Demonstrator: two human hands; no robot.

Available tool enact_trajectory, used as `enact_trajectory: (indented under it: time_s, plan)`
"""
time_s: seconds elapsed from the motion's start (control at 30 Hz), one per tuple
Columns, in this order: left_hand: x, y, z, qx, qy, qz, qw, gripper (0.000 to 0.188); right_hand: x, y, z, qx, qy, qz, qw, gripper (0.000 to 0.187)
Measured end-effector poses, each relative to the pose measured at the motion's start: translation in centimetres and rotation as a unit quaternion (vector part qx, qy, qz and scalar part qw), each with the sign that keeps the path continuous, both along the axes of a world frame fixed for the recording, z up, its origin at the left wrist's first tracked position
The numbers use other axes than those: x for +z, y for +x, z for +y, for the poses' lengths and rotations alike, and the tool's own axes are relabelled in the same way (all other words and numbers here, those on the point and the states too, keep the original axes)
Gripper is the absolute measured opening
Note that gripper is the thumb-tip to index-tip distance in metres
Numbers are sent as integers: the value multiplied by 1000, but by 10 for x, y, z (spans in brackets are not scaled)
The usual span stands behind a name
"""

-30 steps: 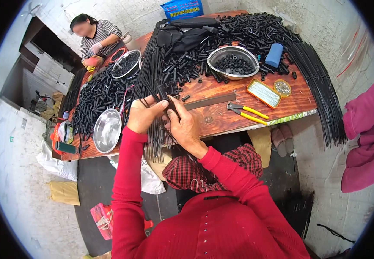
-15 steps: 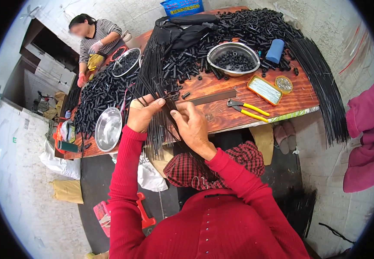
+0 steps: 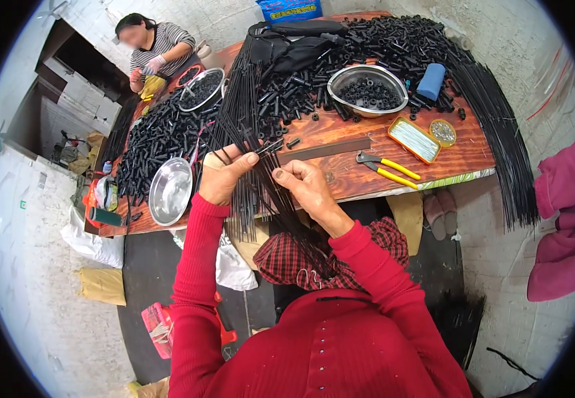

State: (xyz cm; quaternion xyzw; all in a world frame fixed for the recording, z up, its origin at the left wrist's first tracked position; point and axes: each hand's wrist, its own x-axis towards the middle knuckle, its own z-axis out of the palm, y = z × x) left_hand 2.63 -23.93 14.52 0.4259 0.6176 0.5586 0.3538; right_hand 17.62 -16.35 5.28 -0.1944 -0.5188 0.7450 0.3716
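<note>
Toward nine o'clock from the pliers (image 3: 370,158), the left hand (image 3: 218,182) pinches black strands (image 3: 282,204); remotely, I cannot tell whether the right hand (image 3: 309,189) grips, and judge this handling step next needs steadiness.

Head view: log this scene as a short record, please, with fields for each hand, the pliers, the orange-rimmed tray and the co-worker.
Left hand: closed on thin black strands
Right hand: beside the strands; contact unclear
Pliers: yellow-handled, on wooden table
Orange-rimmed tray: holds thin pale pieces
Co-worker: striped top, upper left
</note>
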Motion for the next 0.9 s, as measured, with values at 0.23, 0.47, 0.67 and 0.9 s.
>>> enact_trajectory:
  time_s: [0.23,0.47,0.67,0.9]
  plan:
    - [4,0,5,-17,5,-7,1000,31,-2,-1,2,-49,61,-17,997,22]
    - [-7,7,7,-3,34,-10,999,24,5,0,-9,-199,283,-106,932,18]
    - [-8,10,4,-17,40,-48,998,27,16,13,-5,-93,176,-83,976,23]
    - [-24,-11,11,10,-34,54,998,27,20,13,8,-27,152,-88,984,23]
